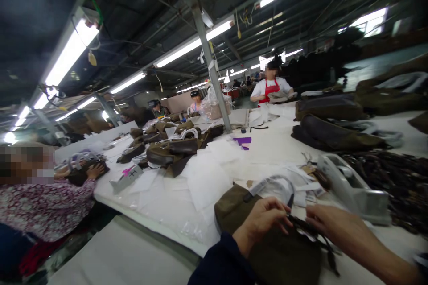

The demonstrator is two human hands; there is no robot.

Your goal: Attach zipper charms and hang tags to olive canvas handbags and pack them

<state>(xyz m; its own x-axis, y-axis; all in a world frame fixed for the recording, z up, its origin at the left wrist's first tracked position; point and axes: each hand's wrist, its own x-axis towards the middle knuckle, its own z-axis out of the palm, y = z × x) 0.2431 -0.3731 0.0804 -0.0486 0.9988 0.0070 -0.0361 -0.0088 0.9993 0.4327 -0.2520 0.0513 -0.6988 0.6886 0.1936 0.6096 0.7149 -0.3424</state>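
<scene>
An olive-brown bag [267,245] lies on the white table [160,213] right below my hands, with a plastic-wrapped curved handle [270,187] rising from its far edge. My left hand [261,222] and my right hand [334,227] meet over the bag, both pinching a dark strap with a small tag [304,227]. The strap's end dangles over the bag. A dark navy sleeve covers my left forearm. Just past my right hand stands a grey metal tape dispenser [354,191].
A heap of dark straps [384,182] lies to the right, beyond it several dark bags. White tissue sheets and more bags cover the table's middle. A co-worker in a floral top sits at the left, one hand on a bag; another in a red apron stands far off.
</scene>
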